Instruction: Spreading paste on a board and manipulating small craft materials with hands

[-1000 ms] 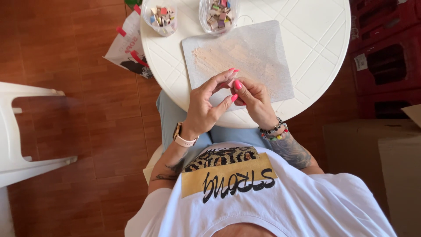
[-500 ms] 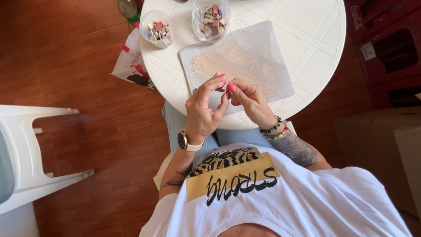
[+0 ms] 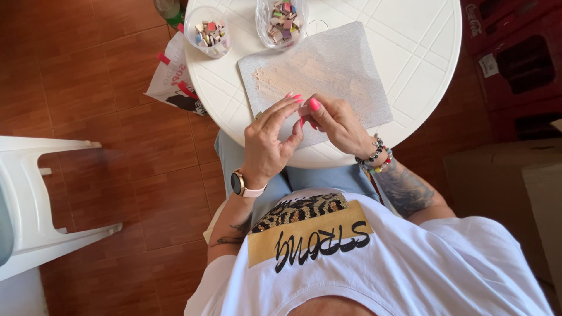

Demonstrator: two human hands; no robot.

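My left hand [image 3: 270, 140] and my right hand [image 3: 332, 122] meet at the near edge of a round white table [image 3: 421, 70], fingertips pinched together on a small pinkish piece [image 3: 304, 110]. They hover over a grey mesh sheet [image 3: 351, 70] that carries a pale orange smear. I cannot make out the piece's shape; fingers cover most of it. A watch sits on my left wrist, and bead bracelets on my right.
Two clear cups of coloured tile bits [image 3: 208, 32] [image 3: 282, 17] stand at the table's far side. A white plastic chair [image 3: 41, 205] is at the left, a bag [image 3: 172, 82] lies on the brown tiled floor, and cardboard boxes [image 3: 503, 187] stand at the right.
Both hands stay pinched together on the small piece over the mesh. The view has shifted slightly, so the table sits further right and higher.
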